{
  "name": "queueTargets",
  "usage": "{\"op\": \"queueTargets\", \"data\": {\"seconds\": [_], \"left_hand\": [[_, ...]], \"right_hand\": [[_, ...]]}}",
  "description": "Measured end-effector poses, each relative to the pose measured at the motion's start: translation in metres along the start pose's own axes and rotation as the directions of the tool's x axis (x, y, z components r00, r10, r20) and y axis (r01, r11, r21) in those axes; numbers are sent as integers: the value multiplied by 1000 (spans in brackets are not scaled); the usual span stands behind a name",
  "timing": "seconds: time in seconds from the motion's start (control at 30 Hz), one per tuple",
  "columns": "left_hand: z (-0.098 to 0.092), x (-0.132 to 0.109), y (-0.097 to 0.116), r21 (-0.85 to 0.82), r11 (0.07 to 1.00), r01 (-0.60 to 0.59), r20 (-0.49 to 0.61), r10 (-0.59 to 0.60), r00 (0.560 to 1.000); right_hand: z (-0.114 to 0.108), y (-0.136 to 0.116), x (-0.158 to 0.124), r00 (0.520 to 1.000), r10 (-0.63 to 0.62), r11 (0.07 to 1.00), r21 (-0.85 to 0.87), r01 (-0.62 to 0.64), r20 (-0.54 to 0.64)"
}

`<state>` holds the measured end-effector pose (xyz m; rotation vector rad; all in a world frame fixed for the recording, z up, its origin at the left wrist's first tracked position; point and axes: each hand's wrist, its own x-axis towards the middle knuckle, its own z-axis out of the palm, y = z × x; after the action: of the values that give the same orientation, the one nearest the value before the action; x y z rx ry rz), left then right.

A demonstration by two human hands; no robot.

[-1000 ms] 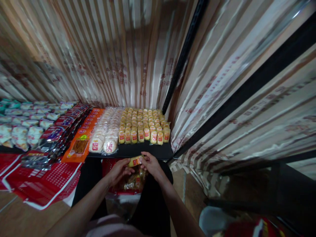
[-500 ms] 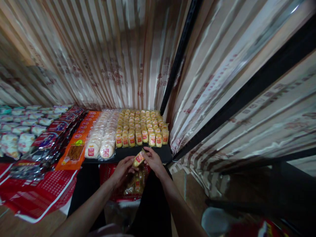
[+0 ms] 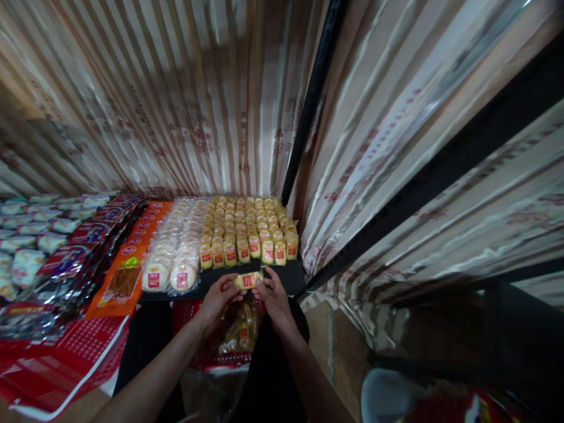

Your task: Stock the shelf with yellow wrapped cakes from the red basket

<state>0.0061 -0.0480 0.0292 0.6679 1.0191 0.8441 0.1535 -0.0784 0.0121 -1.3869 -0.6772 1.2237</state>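
At the lower centre of the frame, I record one yellow wrapped pack (image 3: 248, 281), lying lengthwise across the view between the two hands, its red-and-white label turned upward. The left hand (image 3: 218, 296) grasps its left end in the fingers; the right hand (image 3: 274, 298) pinches its right end between thumb and fingers. Directly below, between the dark-clad legs, I note a red basket (image 3: 229, 360) containing similar wrapped packs (image 3: 240, 329), partly hidden by the hands and forearms.

Just beyond the hands, at mid-frame, a black shelf (image 3: 291, 276) carries close rows of standing yellow packs (image 3: 242, 229), labels facing the camera in the front row. Beside these, toward the left of the frame, I find two columns of round white packs (image 3: 170, 252), then an orange packet (image 3: 118, 273) and overlapping dark packets (image 3: 83, 241). White packs (image 3: 30, 226) fill the far left. Across the upper frame hangs a striped curtain (image 3: 198, 100), with a black post (image 3: 308, 106) standing before it.
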Motion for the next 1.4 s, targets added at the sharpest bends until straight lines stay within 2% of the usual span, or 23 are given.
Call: {"op": "queueTargets", "data": {"seconds": [0.13, 0.23, 0.3, 0.37, 0.43, 0.5, 0.6, 0.67, 0.73, 0.8, 0.9, 1.1, 1.3, 1.4], "left_hand": [[5, 6, -8, -45, 999, -3, -52, 0, 999], [11, 11, -13, -75, 997, -22, -66, 17, 998], [16, 13, -17, -80, 996, -37, -70, 31, 997], [19, 16, -20, -45, 998, -43, -63, 40, 997], [20, 19, -22, 39, 998, -56, -77, 59, 995], [19, 22, -24, 192, 977, -89, -139, 117, 983], [15, 25, -25, 475, 862, -179, -209, 308, 928], [15, 26, -26, 602, 754, -262, -147, 427, 892], [17, 28, -27, 641, 685, -345, -52, 487, 872], [22, 31, -28, 625, 673, -396, 14, 497, 867], [29, 37, -29, 578, 699, -420, 50, 484, 874], [34, 47, -31, 589, 686, -428, 81, 477, 875], [31, 56, -34, 667, 604, -437, 96, 512, 854], [31, 58, -35, 697, 562, -445, 104, 535, 838]], "right_hand": [[2, -1, 3, 1000, -3, 997, 76, 4, -17], [6, 1, 1, 999, 13, 989, 147, -19, 42], [8, 2, 1, 998, 24, 988, 152, -33, 60], [9, 3, 4, 999, -1, 993, 119, -2, 32], [7, 1, 10, 998, -63, 997, 55, 63, -2], [4, -2, 18, 989, -144, 988, -67, 141, -43], [-3, -7, 32, 943, -317, 894, -366, 259, -107], [-6, -10, 39, 907, -412, 793, -523, 311, -84], [-6, -11, 45, 891, -453, 710, -613, 346, -21], [-5, -11, 49, 880, -473, 640, -667, 382, 50], [-2, -11, 55, 870, -481, 575, -711, 405, 106], [3, -9, 60, 849, -519, 532, -740, 412, 99], [7, -6, 56, 840, -541, 576, -706, 412, 48], [7, 0, 56, 810, -585, 573, -686, 449, 42]]}}
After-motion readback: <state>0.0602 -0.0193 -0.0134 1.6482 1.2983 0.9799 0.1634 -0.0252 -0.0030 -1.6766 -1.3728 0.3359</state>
